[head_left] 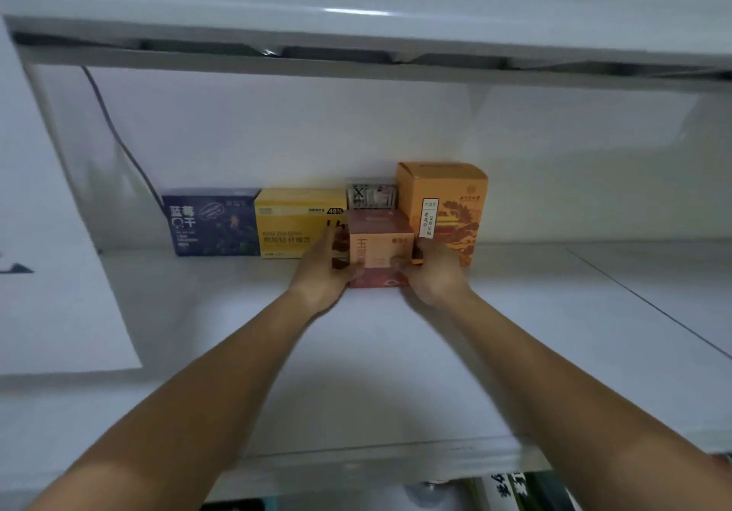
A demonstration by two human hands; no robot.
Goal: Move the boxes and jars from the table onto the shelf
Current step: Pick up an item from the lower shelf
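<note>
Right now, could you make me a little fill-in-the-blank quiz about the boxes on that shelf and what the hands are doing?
1. The pink box is held by ____ hands, the left hand and the right hand.
2. The leftmost box on the shelf is dark ____.
3. The tallest box is coloured ____.
4. Seen from the camera, the yellow box stands just to the ____ of the leftmost box.

Missing words: two; blue; orange; right.
</note>
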